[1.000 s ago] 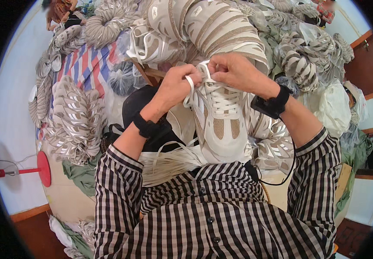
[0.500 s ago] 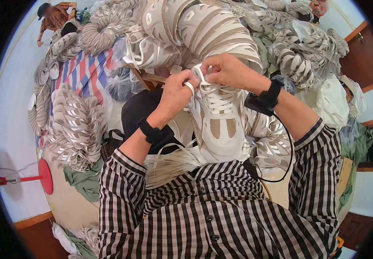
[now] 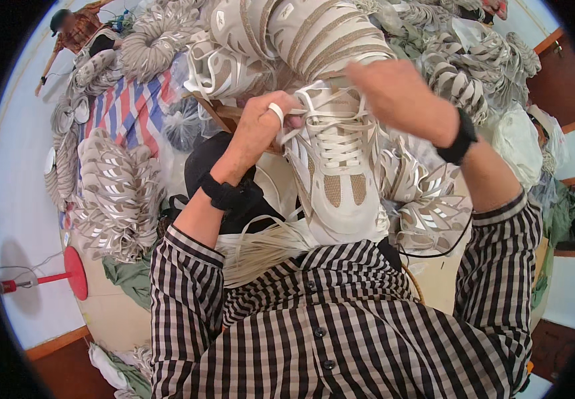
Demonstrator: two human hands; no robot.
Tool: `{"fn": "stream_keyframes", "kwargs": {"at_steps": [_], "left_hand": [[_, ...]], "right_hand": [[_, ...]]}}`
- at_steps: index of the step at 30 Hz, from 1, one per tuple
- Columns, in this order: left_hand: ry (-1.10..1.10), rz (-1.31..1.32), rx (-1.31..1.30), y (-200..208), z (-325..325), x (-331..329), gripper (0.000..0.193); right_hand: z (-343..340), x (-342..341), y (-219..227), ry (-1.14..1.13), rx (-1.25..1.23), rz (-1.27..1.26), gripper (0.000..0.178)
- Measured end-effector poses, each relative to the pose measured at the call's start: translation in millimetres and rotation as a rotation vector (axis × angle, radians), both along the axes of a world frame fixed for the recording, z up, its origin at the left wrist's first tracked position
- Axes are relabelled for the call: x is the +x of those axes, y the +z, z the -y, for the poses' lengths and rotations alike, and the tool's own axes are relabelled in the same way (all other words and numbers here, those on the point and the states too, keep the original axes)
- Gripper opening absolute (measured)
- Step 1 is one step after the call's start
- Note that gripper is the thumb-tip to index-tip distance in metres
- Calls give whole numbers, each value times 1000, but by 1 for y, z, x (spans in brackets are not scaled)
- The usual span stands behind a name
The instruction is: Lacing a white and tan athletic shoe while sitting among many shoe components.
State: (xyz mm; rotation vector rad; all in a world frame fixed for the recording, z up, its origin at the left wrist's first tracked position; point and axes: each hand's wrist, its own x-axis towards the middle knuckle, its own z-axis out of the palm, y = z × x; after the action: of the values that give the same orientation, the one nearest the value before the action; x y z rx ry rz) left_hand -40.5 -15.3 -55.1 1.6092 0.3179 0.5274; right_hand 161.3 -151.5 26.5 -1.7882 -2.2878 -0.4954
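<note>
A white and beige sneaker upper stands in front of my body, toe toward me, with a white shoelace criss-crossed up its front. At the left side of the collar, the fingers of my left hand are closed on the lace, and a white band circles one of them. My right hand is raised over the upper's right side, apart from the eyelets. Motion smears its fingers, so whatever they may hold is hidden. A bundle of loose off-white laces lies against my shirt, left of the toe.
Beyond my hands arches a long row of nested shoe uppers. More stacked uppers stand at left, others at right. A striped plastic sheet lies far left. A white bag sits right. Another person is far left.
My right hand has moved right and away from the upper's collar, where both hands were together. My left hand has shifted slightly up and left, staying by the lace.
</note>
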Motion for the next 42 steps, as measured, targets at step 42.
{"fn": "stream_keyframes", "kwargs": {"at_steps": [42], "left_hand": [[161, -57, 188, 23, 8, 7, 9]], "right_hand": [[11, 20, -29, -90, -362, -1085, 11]]}}
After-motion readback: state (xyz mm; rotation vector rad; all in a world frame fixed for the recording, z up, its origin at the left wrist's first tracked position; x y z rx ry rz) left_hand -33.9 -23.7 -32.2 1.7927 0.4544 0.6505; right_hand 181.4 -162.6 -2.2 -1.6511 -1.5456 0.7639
